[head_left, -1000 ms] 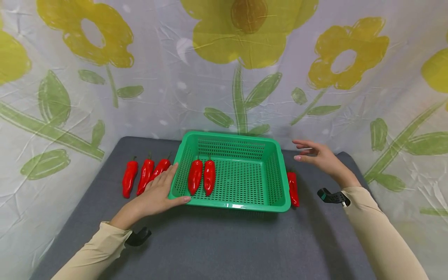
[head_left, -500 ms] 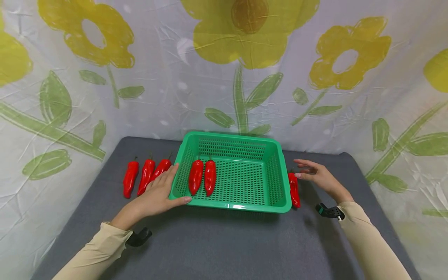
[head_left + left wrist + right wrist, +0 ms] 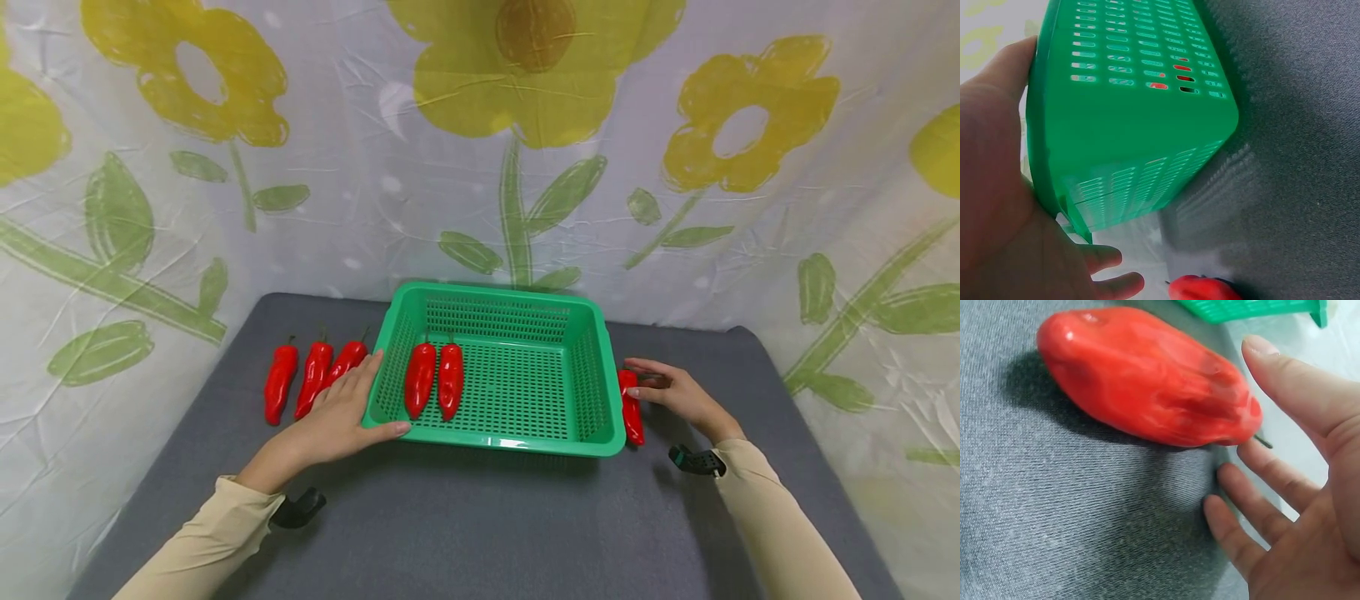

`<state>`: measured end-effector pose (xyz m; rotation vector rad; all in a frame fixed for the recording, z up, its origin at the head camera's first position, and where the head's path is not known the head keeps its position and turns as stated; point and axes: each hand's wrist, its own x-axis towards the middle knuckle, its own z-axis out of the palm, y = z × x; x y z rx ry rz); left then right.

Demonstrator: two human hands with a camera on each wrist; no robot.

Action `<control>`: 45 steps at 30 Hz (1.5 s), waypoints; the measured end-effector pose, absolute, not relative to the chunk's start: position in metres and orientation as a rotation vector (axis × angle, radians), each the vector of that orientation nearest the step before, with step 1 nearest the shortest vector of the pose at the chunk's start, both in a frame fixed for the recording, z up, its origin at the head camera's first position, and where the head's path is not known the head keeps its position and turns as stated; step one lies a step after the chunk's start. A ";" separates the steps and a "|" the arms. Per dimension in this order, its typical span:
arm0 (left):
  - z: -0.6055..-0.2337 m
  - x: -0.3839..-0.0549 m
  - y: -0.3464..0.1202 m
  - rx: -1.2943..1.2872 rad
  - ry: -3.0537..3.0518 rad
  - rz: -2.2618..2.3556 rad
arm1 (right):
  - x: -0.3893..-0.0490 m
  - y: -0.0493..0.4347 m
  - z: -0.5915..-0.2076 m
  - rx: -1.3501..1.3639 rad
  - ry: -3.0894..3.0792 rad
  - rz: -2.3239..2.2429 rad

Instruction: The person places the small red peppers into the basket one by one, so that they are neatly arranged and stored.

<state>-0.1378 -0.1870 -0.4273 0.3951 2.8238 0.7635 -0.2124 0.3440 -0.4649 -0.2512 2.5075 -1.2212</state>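
My left hand (image 3: 333, 427) rests on the left front corner of a green plastic basket (image 3: 517, 443), fingers along the left rim and thumb on the front rim. Two red peppers (image 3: 450, 383) lie side by side at the basket's left. Just outside its right wall is another red pepper (image 3: 633, 418) on the table. My right hand (image 3: 678, 398) hovers at that pepper's stem end. In the right wrist view, thumb and fingers are spread around the end of the pepper (image 3: 1147, 381), without a visible grip on it.
Three more red peppers (image 3: 280, 385) lie left of the basket, the nearest partly behind my left hand. A dark grey cloth (image 3: 495, 525) covers the table. Behind it hangs a white curtain (image 3: 337, 225) printed with yellow flowers.
My right hand has come down and toward the front, from above the table's far right to the pepper beside the basket. Left hand, basket and peppers look unmoved.
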 end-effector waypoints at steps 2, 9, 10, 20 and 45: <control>-0.428 -0.138 -0.187 0.394 2.823 0.761 | -0.213 0.344 -0.467 -0.261 2.501 -1.225; -0.429 -0.138 -0.188 0.400 2.827 0.766 | -0.214 0.345 -0.471 -0.249 2.499 -1.205; -0.429 -0.138 -0.188 0.400 2.827 0.767 | -0.213 0.345 -0.472 -0.246 2.501 -1.197; -0.427 -0.138 -0.187 0.393 2.818 0.781 | -0.214 0.342 -0.474 -0.234 2.521 -1.170; -0.429 -0.139 -0.188 0.391 2.820 0.760 | -0.210 0.340 -0.478 -0.145 2.588 -1.228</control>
